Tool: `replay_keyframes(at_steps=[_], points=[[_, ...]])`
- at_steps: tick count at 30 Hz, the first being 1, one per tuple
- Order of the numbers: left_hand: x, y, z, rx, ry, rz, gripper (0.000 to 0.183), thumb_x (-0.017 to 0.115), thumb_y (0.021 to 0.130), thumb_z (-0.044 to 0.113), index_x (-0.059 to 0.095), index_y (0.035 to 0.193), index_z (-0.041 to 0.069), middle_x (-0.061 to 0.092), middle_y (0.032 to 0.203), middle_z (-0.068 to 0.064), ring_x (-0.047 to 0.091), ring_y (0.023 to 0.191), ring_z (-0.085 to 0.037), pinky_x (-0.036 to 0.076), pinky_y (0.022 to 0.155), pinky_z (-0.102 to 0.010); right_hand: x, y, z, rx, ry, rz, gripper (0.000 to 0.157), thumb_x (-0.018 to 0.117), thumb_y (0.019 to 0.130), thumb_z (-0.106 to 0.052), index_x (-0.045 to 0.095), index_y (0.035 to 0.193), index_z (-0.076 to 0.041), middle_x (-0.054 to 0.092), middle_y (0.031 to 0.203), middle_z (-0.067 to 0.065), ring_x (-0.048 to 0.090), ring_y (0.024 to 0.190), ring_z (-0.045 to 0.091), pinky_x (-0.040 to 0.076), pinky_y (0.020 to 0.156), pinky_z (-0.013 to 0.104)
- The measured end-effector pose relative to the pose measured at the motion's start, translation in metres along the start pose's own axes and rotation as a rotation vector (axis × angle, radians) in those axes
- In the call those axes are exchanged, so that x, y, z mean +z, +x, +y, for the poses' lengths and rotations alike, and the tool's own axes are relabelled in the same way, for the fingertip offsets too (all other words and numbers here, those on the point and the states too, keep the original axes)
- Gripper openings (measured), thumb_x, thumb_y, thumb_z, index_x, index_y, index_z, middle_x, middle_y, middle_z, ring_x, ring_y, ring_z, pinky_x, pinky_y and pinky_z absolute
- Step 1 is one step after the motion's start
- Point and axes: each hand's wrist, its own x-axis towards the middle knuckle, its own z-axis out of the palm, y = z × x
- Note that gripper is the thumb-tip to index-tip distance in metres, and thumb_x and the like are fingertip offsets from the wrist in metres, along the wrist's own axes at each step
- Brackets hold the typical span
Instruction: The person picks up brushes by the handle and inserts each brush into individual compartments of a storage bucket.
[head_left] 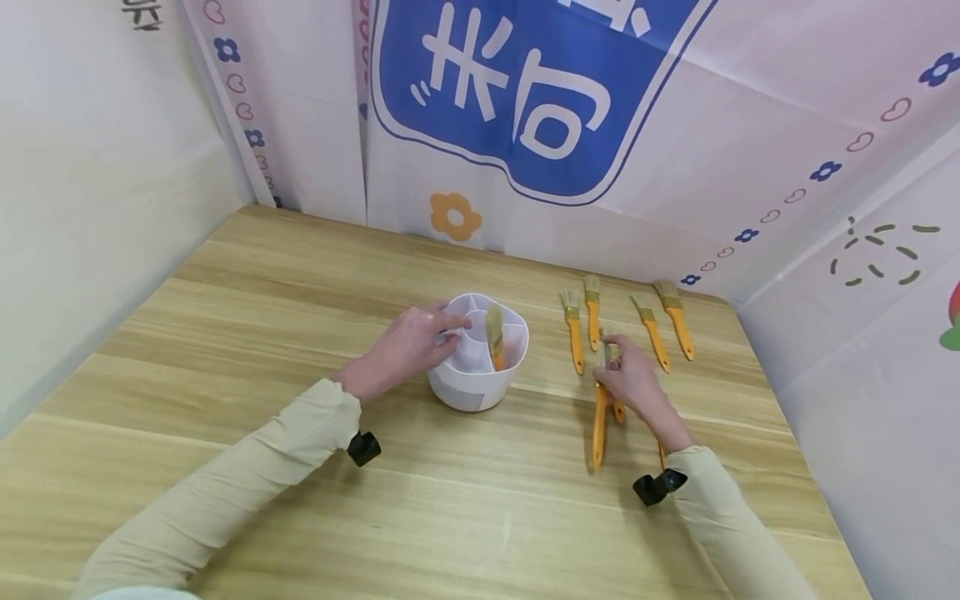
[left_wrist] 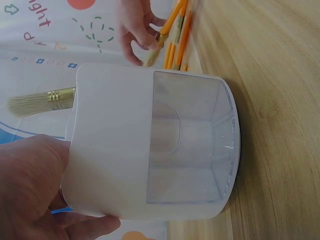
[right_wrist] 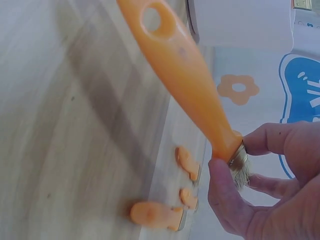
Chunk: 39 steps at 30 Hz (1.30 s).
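Observation:
A white round holder (head_left: 471, 395) with several compartments and a clear front panel (left_wrist: 190, 140) stands upright on the wooden table. My left hand (head_left: 405, 343) grips its left rim, fingers reaching over the edge. One brush (head_left: 493, 333) stands bristles up in the holder's right compartment. My right hand (head_left: 637, 382) pinches an orange-handled paintbrush (right_wrist: 185, 80) by its metal collar between thumb and fingers. Its handle points toward the table's near side, raised off the surface in the right wrist view. Another brush (head_left: 618, 412) lies under that hand, partly hidden.
Beyond my right hand lie several more paintbrushes, among them a wide one (head_left: 677, 323) and a narrower one (head_left: 572, 333). Another handle (head_left: 662, 454) shows beside the right wrist. Printed sheets (head_left: 300, 100) wall the table (head_left: 225, 333) at the back and sides.

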Motion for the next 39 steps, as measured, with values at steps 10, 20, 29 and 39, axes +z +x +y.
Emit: replay_keyframes(at_steps=[10,20,29,39], points=[[0.003,0.000,0.001,0.020,-0.021,0.026,0.025,0.065,0.084,0.006,0.071,0.108,0.007,0.068,0.113,-0.019,0.066,0.101,-0.037,0.046,0.055,-0.025,0.000,0.002,-0.008,-0.029,-0.041,0.033,0.057,0.057,0.089,-0.014,0.036,0.141,-0.004,0.044,0.064,0.001,0.042,0.044,0.012,0.037,0.044,0.026],[0.003,-0.001,0.001,0.025,-0.019,0.032,0.025,0.065,0.084,0.006,0.071,0.108,0.007,0.068,0.113,-0.019,0.069,0.074,-0.030,0.047,0.054,-0.025,0.004,0.003,-0.018,-0.051,0.060,0.053,0.058,0.055,0.090,-0.014,0.034,0.143,-0.008,0.046,0.074,0.004,0.054,0.055,0.022,0.056,0.058,0.039],[0.002,-0.002,0.001,0.008,-0.021,0.027,0.025,0.064,0.085,0.006,0.071,0.109,0.007,0.068,0.114,-0.018,0.066,0.100,-0.037,0.056,0.068,-0.035,0.004,0.006,-0.025,-0.090,0.144,0.099,0.057,0.055,0.091,-0.014,0.034,0.144,-0.011,0.052,0.091,0.013,0.064,0.067,0.029,0.058,0.065,0.045],[-0.001,-0.002,0.000,-0.018,-0.012,0.005,0.025,0.064,0.086,0.008,0.071,0.110,0.008,0.067,0.116,-0.018,0.061,0.112,-0.037,0.055,0.087,-0.045,0.003,0.008,-0.034,-0.123,0.212,0.161,0.057,0.055,0.091,-0.012,0.034,0.144,-0.012,0.052,0.097,0.014,0.061,0.069,0.017,0.058,0.059,0.029]])
